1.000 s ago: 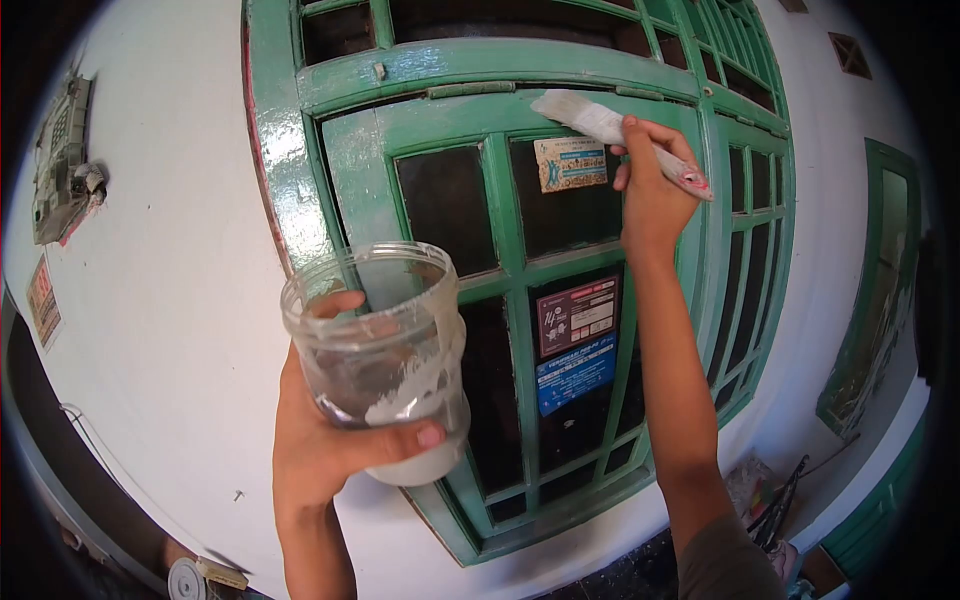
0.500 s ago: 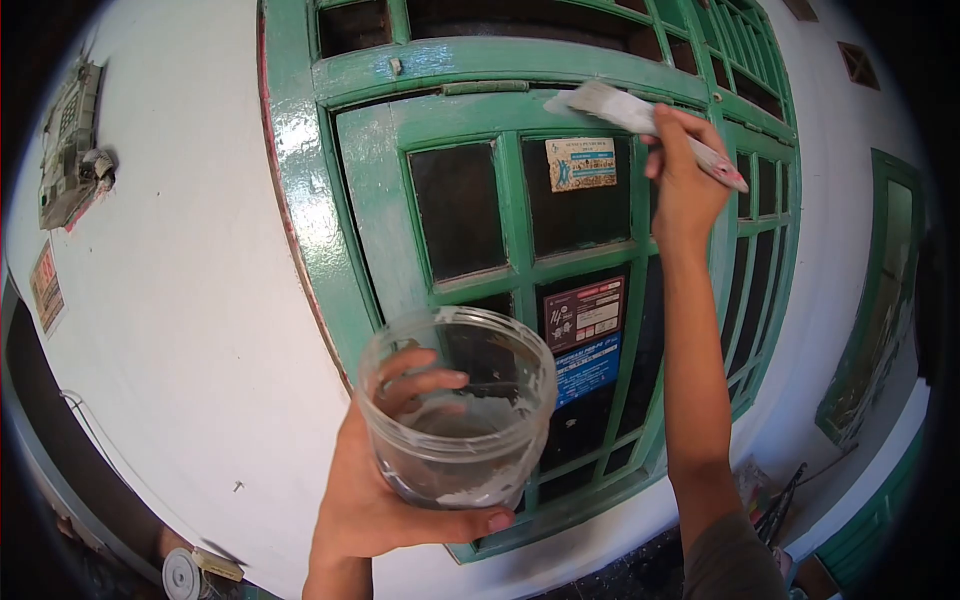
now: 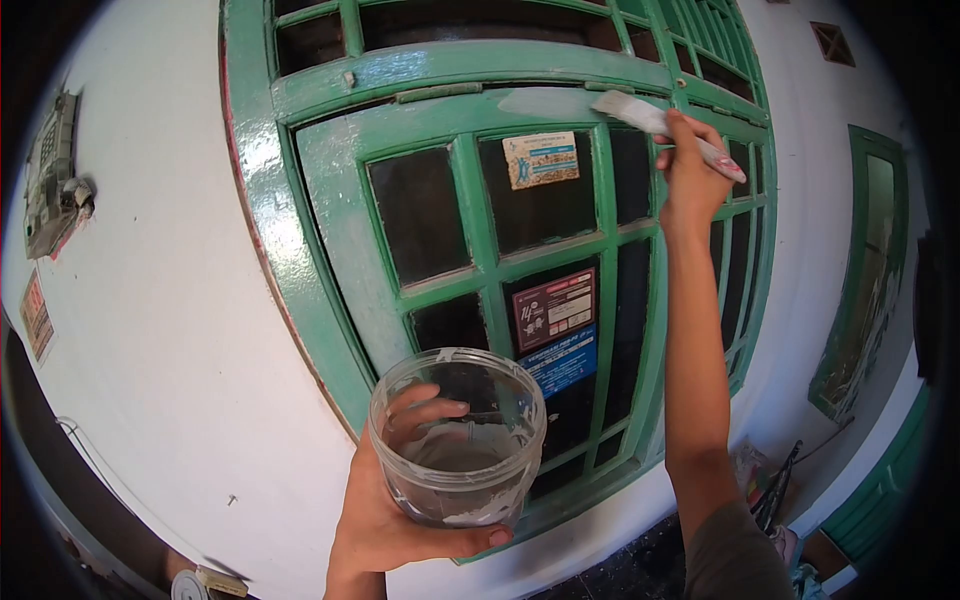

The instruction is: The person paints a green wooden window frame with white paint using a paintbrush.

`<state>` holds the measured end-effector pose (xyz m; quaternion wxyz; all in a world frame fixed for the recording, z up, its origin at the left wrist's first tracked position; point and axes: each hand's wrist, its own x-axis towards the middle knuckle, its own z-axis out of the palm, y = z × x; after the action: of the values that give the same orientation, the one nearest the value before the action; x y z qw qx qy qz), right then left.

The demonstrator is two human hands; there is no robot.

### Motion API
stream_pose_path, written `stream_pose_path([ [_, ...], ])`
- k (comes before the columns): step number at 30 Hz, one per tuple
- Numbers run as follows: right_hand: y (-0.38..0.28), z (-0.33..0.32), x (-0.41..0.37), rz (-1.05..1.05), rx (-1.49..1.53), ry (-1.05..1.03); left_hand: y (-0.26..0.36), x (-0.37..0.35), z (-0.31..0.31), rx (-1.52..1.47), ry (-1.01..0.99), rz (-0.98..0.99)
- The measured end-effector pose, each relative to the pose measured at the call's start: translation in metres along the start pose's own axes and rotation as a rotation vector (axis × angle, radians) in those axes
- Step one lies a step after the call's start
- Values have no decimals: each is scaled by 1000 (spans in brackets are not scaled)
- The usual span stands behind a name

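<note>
My left hand (image 3: 400,510) is wrapped round a clear plastic tub (image 3: 462,505), its mouth facing up. Grey paint coats the tub's bottom and smears its walls. Up at the right, my right hand (image 3: 695,170) grips a paintbrush (image 3: 645,113) by its handle, which has reddish marks near the end. The bristles touch, or nearly touch, the top rail of a green window shutter (image 3: 340,220). A pale wet-looking streak (image 3: 550,101) lies on that rail to the left of the bristles.
Stickers (image 3: 541,160) and a dark red and blue label (image 3: 556,318) are on the panes. An electricity meter (image 3: 55,180) hangs on the white wall (image 3: 190,330) at left, with a nail (image 3: 233,500) lower down. Another green-framed window (image 3: 865,270) stands at right.
The brush has moved right along the top rail, and the pale streak behind it is longer. The view has shifted right. The tub sits slightly lower in view.
</note>
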<state>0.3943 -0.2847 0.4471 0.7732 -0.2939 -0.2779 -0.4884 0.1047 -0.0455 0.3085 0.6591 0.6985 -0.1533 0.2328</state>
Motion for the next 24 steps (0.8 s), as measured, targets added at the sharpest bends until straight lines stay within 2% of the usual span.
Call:
stream_pose_path([
  [5,-1,42,-32,32,224,-222,-4,8,15,-21,-36,-24],
  [7,8,44,-34,10,172,-301,-5,11,19,-25,-55,-28],
  [10,22,12,-12,-12,10,-245,-4,15,21,-27,-70,-42],
  [15,31,-41,38,-15,-77,-39,-14,17,16,-23,-89,-45],
  [19,29,-47,60,-40,-128,199,-18,20,20,-37,-103,-53],
  [23,43,-28,53,-70,-164,223,-19,25,24,-27,-121,-43],
  [24,39,-19,46,-10,-90,199,-19,25,25,-27,-121,-41],
])
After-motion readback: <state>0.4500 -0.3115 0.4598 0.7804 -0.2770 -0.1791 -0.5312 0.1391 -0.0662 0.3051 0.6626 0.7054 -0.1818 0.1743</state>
